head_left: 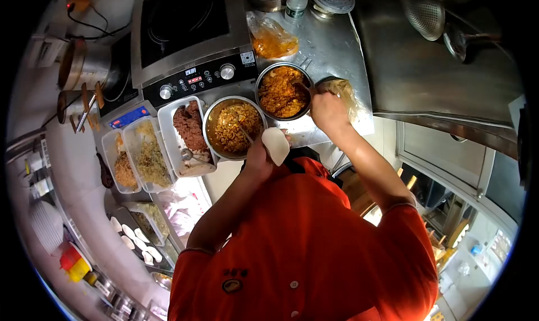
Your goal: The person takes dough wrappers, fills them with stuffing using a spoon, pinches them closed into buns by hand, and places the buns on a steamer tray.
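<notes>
A white piece of dough (276,146), folded or cupped, lies in my left hand (260,159), whose fingers are around it beside a bowl of brown filling (233,124) with a spoon handle in it. My right hand (330,112) is closed around the handle of a spoon (301,87) at the right rim of a pan of orange-brown filling (279,92). The spoon's tip is down in that filling. Just behind my right hand stands a clear plastic bag (341,90).
Left of the bowls are a white tub of dark red filling (190,127) and two tubs, one with greenish filling (145,152). An induction cooker (191,51) stands behind. A bag of orange food (272,39) and a bottle (296,3) are at the back. White dough pieces (135,238) lie lower left.
</notes>
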Available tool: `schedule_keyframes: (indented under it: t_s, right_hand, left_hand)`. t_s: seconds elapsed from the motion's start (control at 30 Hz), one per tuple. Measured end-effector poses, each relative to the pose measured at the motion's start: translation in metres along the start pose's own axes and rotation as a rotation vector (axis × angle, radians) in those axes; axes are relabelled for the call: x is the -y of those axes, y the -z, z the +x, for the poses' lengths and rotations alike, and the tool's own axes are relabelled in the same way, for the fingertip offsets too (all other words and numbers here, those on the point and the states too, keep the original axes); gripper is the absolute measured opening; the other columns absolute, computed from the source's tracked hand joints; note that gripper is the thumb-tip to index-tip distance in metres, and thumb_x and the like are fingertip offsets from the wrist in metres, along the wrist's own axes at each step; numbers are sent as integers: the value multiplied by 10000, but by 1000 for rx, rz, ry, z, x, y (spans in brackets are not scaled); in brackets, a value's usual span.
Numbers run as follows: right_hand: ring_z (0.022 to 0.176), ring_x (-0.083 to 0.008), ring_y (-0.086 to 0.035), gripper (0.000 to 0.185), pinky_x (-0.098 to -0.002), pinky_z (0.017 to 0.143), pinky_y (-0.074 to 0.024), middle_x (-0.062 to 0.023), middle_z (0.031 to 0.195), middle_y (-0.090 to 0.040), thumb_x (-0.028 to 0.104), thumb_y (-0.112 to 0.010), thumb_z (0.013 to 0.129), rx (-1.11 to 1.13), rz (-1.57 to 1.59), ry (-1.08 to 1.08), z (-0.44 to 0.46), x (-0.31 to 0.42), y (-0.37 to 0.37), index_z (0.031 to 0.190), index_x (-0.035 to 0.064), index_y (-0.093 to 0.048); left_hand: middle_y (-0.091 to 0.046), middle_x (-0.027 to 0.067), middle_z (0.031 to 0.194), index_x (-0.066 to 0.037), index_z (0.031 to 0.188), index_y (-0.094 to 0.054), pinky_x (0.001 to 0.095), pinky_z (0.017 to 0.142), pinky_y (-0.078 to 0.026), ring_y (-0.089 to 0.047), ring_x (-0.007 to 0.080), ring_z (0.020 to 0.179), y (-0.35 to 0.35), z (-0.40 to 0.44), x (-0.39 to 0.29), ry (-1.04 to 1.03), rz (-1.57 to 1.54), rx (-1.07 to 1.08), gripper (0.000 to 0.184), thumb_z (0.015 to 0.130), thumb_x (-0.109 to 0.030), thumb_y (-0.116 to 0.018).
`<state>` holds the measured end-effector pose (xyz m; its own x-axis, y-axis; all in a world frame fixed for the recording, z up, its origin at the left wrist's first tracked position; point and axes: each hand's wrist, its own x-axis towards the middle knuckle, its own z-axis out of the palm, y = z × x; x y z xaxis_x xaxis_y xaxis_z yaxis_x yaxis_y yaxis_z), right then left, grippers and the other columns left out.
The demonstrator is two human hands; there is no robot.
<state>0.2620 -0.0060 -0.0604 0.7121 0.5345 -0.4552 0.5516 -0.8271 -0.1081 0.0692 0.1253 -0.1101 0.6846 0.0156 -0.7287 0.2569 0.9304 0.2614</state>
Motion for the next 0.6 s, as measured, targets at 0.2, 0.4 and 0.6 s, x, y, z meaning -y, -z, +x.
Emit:
schedule_keyframes:
  t_s: [0.2,0.4,0.6]
  right_hand:
    - [876,-387,-728,302,-478,781,-591,-224,951,-729,135,-467,964,-9,4,22,11,3,-17,1110,39,-713]
    - [870,-328,-752,241,-437,774,-608,-186,938,-750,96,-538,912,57,-53,29,3,12,-10,929,40,-772]
    - [844,-342,-749,259,-445,748,-610,-201,911,-743,110,-517,931,69,-59,53,17,5,-8,935,31,-764]
  left_hand:
    - [-691,170,1120,21,1272,-581,409,928,-544,-664,293,1048,-2,-15,-22,-129,265,116,435,1073,-274,-332]
    - [-673,171,1150,17,1266,-579,413,946,-532,-652,301,1067,-3,-12,-53,-70,78,67,433,1067,-271,-325]
    - [-678,173,1141,25,1217,-581,440,928,-556,-677,304,1018,-1,-13,-64,-162,28,45,432,1079,-286,-315]
